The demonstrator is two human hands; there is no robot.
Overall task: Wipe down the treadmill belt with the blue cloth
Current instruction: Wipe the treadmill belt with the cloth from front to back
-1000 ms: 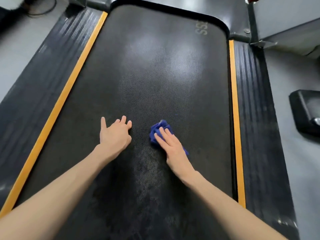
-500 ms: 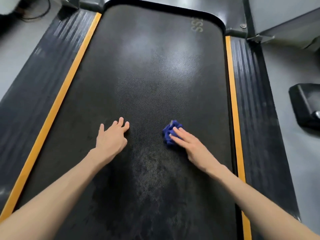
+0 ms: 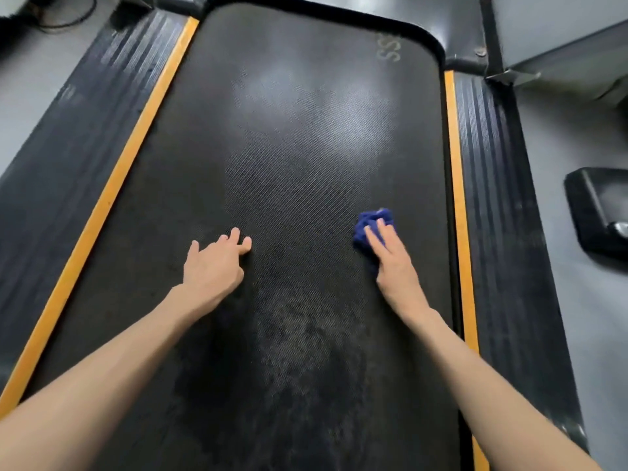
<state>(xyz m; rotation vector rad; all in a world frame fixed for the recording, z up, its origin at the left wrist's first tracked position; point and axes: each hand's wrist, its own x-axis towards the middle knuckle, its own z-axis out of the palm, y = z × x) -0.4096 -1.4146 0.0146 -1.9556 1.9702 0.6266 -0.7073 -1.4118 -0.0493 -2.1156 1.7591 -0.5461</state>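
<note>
Treadmill belt (image 3: 306, 147), black and fine-textured, is seen lengthwise from its near end; pale smudged marks are noted on the near middle. Blue cloth (image 3: 370, 222), bunched, is located on the right part of the belt, near the right orange strip (image 3: 457, 198) but apart from it. Right hand (image 3: 394, 263) is laid over the cloth's near side, fingers straight and close together, pressed flat on it rather than curled round it. Left hand (image 3: 214, 266) is set on the belt left of centre, well apart from the cloth, fingers slightly spread and relaxed, tips touching the belt, nothing held. Left orange strip (image 3: 112, 192) and ribbed side rails (image 3: 68, 158) are recorded along the edges. Pale lettering (image 3: 390, 51) is printed at the belt's far right corner. Grey floor (image 3: 577, 300) is visible at right, with a black object (image 3: 594, 212) on it, kind not discernible.
</note>
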